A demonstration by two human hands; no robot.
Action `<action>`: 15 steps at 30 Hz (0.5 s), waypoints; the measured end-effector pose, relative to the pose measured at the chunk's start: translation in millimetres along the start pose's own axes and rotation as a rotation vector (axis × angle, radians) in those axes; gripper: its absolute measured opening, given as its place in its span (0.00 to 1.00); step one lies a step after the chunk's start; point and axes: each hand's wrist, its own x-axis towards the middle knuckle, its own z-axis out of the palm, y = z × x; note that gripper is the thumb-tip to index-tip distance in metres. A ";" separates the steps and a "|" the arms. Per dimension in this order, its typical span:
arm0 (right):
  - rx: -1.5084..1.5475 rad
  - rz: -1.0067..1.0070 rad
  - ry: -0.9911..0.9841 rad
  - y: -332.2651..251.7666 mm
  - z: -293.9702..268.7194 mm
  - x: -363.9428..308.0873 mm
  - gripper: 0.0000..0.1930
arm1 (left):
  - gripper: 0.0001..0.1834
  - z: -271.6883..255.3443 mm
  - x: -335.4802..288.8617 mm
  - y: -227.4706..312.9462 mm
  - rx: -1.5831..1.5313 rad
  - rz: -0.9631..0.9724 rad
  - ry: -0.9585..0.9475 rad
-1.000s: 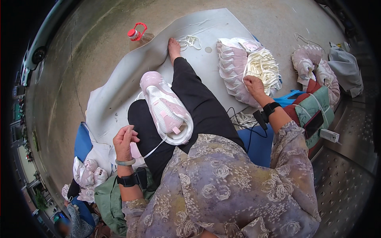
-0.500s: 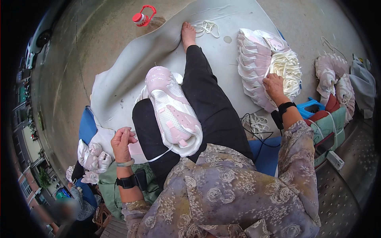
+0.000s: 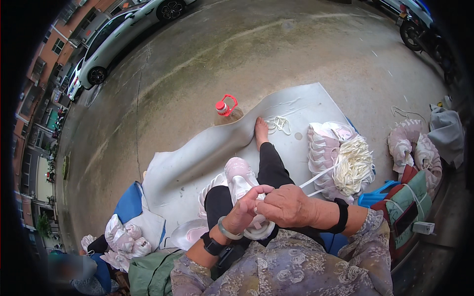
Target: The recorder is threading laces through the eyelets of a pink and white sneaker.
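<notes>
Over my lap my right hand (image 3: 287,206) is closed round a white shoelace (image 3: 318,178), whose strands trail right to a heap of cream laces (image 3: 353,165). My left hand (image 3: 243,209) meets it, thumb and fingers closing at the lace; the exact pinch is partly hidden. Beneath both hands a pink and white sneaker (image 3: 238,172) rests on my legs, its toe pointing away. The hands cover much of its middle, while the white heel collar shows below them. Beside the lace heap stands a row of pink and white shoe uppers (image 3: 321,144).
A grey sheet (image 3: 182,158) lies under my bare foot (image 3: 261,129). Beyond it stands a bottle with a red cap and handle (image 3: 227,108). More shoe uppers (image 3: 126,239) are at left. At right are a blue plastic object (image 3: 376,195) and a green bundle (image 3: 410,202). Cars are parked beyond.
My right hand has come from the lace heap to my lap, drawing a shoelace along. My left hand has moved right to meet it above the sneaker. The view has tilted up.
</notes>
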 end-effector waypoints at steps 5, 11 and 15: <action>-0.110 0.505 0.212 67.9 -22.7 -53.4 0.04 | 0.13 -26.5 -35.4 8.0 0.338 -0.123 0.222; -0.528 0.995 0.199 148.7 -29.1 -194.1 0.05 | 0.09 -56.1 -93.5 -3.0 0.486 -0.142 0.299; -0.623 1.192 -0.111 142.2 3.6 -193.6 0.10 | 0.06 -54.2 -93.2 -7.0 0.446 -0.245 0.386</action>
